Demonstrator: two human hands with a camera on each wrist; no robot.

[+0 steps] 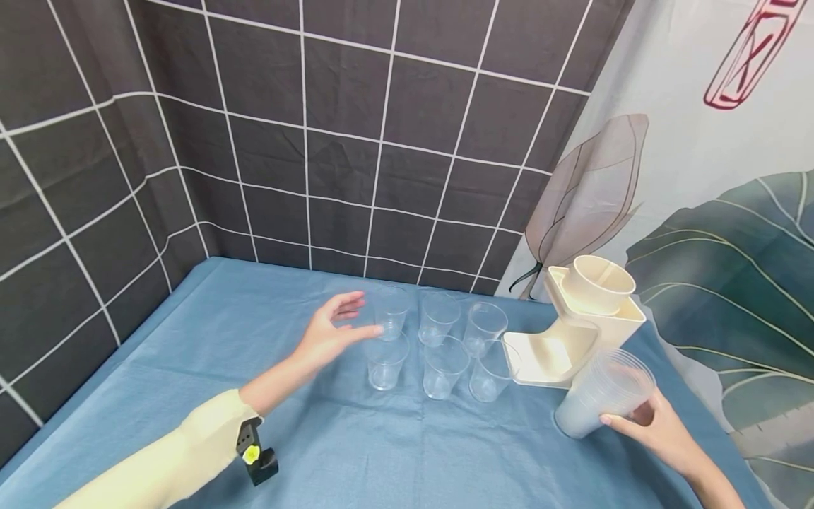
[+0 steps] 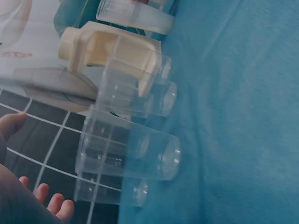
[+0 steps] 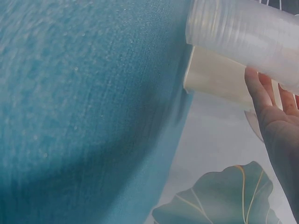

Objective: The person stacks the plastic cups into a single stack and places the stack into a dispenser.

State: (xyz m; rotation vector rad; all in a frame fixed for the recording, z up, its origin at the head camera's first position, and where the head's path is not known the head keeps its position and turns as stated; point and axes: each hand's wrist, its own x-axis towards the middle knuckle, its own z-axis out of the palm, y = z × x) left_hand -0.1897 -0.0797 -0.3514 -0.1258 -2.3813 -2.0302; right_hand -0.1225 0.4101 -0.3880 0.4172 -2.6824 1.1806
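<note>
Several clear plastic cups stand upright on the blue cloth in a back row of three and a front row of three. My left hand [image 1: 333, 332] is at the left of the rows, thumb and fingers apart, holding nothing. Its thumb tip reaches the back-left cup [image 1: 391, 307]; whether it touches is unclear. Just in front stands the front-left cup [image 1: 385, 367]. At the right, my right hand [image 1: 661, 428] holds a tall stack of nested plastic cups [image 1: 591, 399] near its upper end, thumb in front. Some fingers are hidden behind the stack, which stands on the cloth.
A cream plastic stand [image 1: 591, 318] with a round top holder [image 1: 600, 283] sits behind the stack, right of the cup rows. Blue cloth [image 1: 356, 452] covers the table. A dark tiled backdrop [image 1: 343, 170] and a leaf-print curtain [image 1: 712, 283] hang behind.
</note>
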